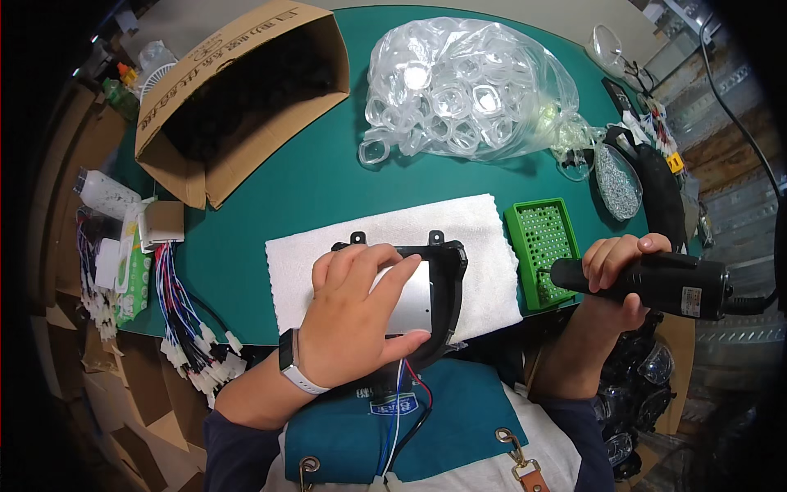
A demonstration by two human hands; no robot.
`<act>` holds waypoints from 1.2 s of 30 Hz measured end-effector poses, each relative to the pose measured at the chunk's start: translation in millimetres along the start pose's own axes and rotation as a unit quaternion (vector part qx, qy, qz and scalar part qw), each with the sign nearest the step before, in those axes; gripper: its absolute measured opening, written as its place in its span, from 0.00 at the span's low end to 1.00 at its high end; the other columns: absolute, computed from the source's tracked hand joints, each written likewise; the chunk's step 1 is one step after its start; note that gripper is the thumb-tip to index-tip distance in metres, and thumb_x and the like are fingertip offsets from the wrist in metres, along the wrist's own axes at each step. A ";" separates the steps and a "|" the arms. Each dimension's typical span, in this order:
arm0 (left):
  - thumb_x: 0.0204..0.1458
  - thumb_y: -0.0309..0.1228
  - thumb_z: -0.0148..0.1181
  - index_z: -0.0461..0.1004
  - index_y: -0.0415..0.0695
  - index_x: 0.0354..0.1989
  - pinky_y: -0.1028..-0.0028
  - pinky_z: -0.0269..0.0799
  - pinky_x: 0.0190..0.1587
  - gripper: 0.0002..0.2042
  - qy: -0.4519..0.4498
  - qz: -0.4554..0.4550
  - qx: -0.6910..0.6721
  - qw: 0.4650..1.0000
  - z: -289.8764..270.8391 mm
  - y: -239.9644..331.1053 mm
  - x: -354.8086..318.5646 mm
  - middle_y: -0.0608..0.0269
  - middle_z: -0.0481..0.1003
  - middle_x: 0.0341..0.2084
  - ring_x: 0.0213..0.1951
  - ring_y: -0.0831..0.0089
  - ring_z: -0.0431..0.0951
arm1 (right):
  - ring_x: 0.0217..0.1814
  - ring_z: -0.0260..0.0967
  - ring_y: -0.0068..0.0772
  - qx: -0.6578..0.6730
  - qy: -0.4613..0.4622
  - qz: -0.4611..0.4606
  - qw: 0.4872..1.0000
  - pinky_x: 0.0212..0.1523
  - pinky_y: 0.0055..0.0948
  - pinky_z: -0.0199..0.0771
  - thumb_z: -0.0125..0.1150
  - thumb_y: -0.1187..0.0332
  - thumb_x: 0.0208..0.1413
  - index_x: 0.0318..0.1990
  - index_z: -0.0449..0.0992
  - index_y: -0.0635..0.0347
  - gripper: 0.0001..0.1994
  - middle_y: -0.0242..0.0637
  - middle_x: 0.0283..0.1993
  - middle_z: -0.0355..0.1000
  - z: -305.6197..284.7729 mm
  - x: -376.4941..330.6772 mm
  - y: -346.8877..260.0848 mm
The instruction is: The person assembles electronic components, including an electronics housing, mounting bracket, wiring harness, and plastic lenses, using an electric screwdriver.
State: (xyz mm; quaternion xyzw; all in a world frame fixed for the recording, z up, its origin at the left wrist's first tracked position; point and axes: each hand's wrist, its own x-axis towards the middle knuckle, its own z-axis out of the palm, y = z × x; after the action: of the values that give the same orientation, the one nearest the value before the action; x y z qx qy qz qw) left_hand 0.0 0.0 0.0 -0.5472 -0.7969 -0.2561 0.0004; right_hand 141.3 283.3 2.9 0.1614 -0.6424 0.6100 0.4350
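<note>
My left hand (pixel 352 307) lies spread over a black plastic housing (pixel 450 287) with a silver metal plate (pixel 414 302) set in it, the fingers resting across the plate. The housing rests on a white cloth (pixel 295 262) at the table's front edge. Red, white, blue and black wires (pixel 399 410) run from its near side down over my apron. My right hand (pixel 613 266) is wrapped round a black corded electric screwdriver (pixel 668 283), held roughly level. The screwdriver's front end points left, over a green perforated tray (pixel 541 238) right of the cloth.
A cardboard box (pixel 238 82) of dark parts lies tilted at far left. A clear bag (pixel 475 90) of transparent rings fills the far middle. A dish of small metal pieces (pixel 617 182) is at right. Bundled wires (pixel 176 295) hang at left; the screwdriver's cord (pixel 775 197) rises at far right.
</note>
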 end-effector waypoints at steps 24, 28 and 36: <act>0.34 0.47 0.70 0.72 0.42 0.53 0.57 0.55 0.57 0.35 0.032 0.001 0.008 0.999 -4.8 2.0 -2.6 0.56 0.67 0.47 0.50 0.55 0.64 | 0.33 0.62 0.29 -0.188 0.334 0.004 0.924 0.42 0.30 0.68 0.51 0.75 0.49 0.61 0.53 0.67 0.29 0.40 0.33 0.65 67.0 -11.0 -7.6; 0.32 0.43 0.72 0.74 0.42 0.52 0.60 0.58 0.55 0.35 0.092 -0.008 0.005 0.996 -27.7 0.9 -7.8 0.58 0.69 0.46 0.49 0.57 0.66 | 0.31 0.60 0.30 -0.178 0.354 -0.010 0.918 0.39 0.31 0.67 0.51 0.74 0.46 0.60 0.54 0.67 0.30 0.40 0.31 0.64 68.8 -2.3 -20.6; 0.32 0.42 0.72 0.74 0.41 0.52 0.60 0.60 0.55 0.34 0.085 0.014 -0.024 0.996 -17.9 1.3 -4.9 0.57 0.69 0.46 0.49 0.57 0.67 | 0.31 0.60 0.25 0.046 0.230 -0.100 0.967 0.37 0.28 0.63 0.60 0.62 0.53 0.62 0.57 0.65 0.32 0.33 0.34 0.58 89.1 8.0 -65.1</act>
State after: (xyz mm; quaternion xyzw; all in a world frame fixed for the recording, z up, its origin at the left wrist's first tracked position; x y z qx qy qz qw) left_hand -2.0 -11.2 14.7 -0.5346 -0.7798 -0.3206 0.0585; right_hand 152.6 190.2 61.8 0.1002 -0.4765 0.6130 0.6222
